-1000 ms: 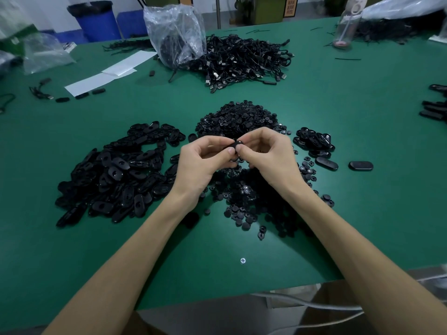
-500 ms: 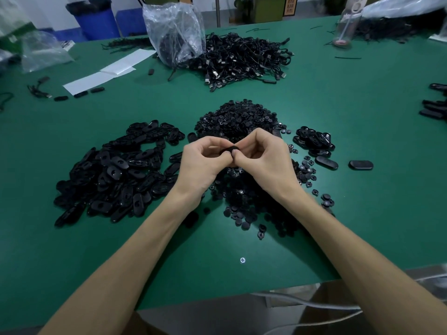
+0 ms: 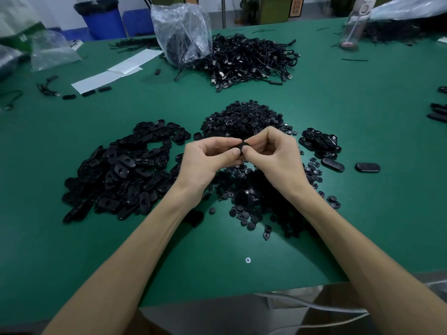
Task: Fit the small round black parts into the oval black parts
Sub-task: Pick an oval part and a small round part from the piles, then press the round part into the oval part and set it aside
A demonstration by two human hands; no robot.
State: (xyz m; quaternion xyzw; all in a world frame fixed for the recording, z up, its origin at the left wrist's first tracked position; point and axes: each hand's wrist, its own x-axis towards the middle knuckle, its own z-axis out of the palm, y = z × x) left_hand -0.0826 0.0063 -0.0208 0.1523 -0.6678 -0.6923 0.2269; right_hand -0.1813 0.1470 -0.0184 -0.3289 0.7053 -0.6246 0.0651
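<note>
My left hand [image 3: 205,163] and my right hand [image 3: 273,155] meet above the table's middle, both pinching one black oval part [image 3: 238,148] between thumbs and fingers; most of it is hidden by the fingertips. A big heap of oval black parts [image 3: 121,172] lies to the left. Small round black parts form a mound [image 3: 242,117] behind my hands and a scatter [image 3: 251,201] beneath them. A smaller group of oval parts [image 3: 319,141] lies to the right, with two single ovals [image 3: 367,167] beyond it.
On the green table [image 3: 362,105], a pile of black cables [image 3: 246,61] and a clear plastic bag [image 3: 181,32] sit at the back. White paper [image 3: 113,71] lies back left, a clear bottle [image 3: 355,22] back right. A screw head [image 3: 248,260] sits near the front edge.
My hands stay together over the same spot; the fingers have shifted slightly around the pinched part, and the thumbs now press closer on it.
</note>
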